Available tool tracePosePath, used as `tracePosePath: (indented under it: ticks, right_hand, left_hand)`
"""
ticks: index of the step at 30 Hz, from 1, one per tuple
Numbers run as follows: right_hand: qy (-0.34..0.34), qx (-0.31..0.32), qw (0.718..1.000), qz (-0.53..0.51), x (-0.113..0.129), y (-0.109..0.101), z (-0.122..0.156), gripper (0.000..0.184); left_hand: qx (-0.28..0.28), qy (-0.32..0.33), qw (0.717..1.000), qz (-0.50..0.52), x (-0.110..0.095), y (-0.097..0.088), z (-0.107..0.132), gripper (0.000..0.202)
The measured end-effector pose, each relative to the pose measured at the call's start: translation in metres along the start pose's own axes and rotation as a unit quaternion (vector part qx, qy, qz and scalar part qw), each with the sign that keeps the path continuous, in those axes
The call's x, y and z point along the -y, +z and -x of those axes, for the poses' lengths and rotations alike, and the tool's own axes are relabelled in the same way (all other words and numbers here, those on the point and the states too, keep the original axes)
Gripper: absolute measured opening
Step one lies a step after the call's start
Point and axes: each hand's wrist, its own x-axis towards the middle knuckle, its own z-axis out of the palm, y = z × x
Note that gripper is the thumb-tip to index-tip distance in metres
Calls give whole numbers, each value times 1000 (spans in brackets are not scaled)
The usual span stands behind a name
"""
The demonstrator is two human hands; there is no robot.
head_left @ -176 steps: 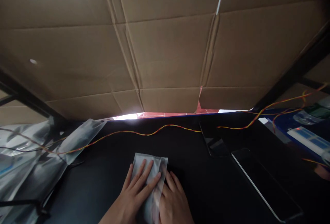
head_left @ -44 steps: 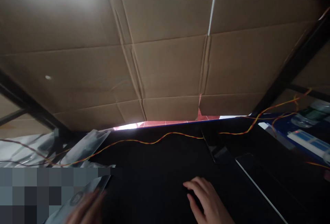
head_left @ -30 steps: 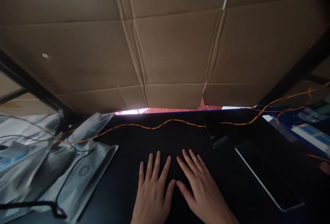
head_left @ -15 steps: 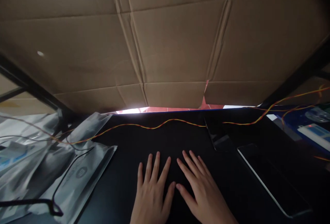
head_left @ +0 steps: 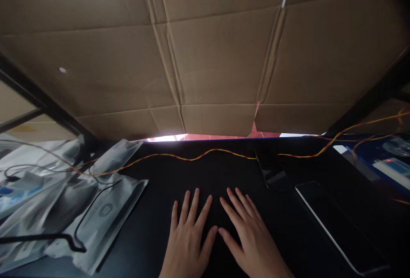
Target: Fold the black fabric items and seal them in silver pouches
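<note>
My left hand (head_left: 188, 237) lies palm down on the black tabletop (head_left: 141, 231), its fingers spread and nothing under them that I can see. Beside it my right hand (head_left: 250, 235) rests flat in the same way, fingers apart. The tips of both thumbs almost meet, and I cannot tell whether they touch. Right of my right hand lies a dark tablet-like device (head_left: 339, 226) with a pale edge. Beyond that hand is a smaller black phone-like slab (head_left: 270, 171). Neither hand holds anything.
Frosted plastic bags (head_left: 105, 214) and a black cable (head_left: 38, 238) lie on the left. A twisted red-yellow wire (head_left: 221, 150) crosses the back. A brown cardboard panel (head_left: 218, 64) stands behind, between dark frame bars. A white device (head_left: 392, 171) with a red light sits far right.
Both hands stay flat in the same place. The view has shifted slightly, so the bags and cardboard appear a little further right.
</note>
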Motion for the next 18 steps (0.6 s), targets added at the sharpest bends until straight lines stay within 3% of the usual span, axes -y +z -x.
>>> tracePosePath:
  ticks: [2,4,6,8,11,13,15,18]
  right_hand:
    - [0,-4,1000,-1,-1,0,0,63]
    - [2,-4,1000,-4,-1,0,1,64]
    - [3,-1,1000,-10,-1,0,1,63]
    - [6,1,1000,-15,-1,0,1,62]
    - [9,-3,1000,-25,0,0,1,60]
    - [12,-4,999,-37,0,0,1,60]
    - [19,0,999,-47,1,-1,1,61]
    - [24,12,999,-46,2,-3,0,62]
  left_hand:
    - [10,-1,1000,13,19,-5,4,63]
    - [16,-29,999,18,53,-15,13,53]
    - [1,-109,994,-1,96,-28,27,46]
    - [11,-214,976,-28,139,-37,43,52]
    - [25,-284,957,-44,183,-43,60,59]
    - [22,-290,956,-40,196,-42,63,59]
    - [20,-277,960,-28,195,-43,61,57]
    - [4,-239,971,0,161,-49,52,50]
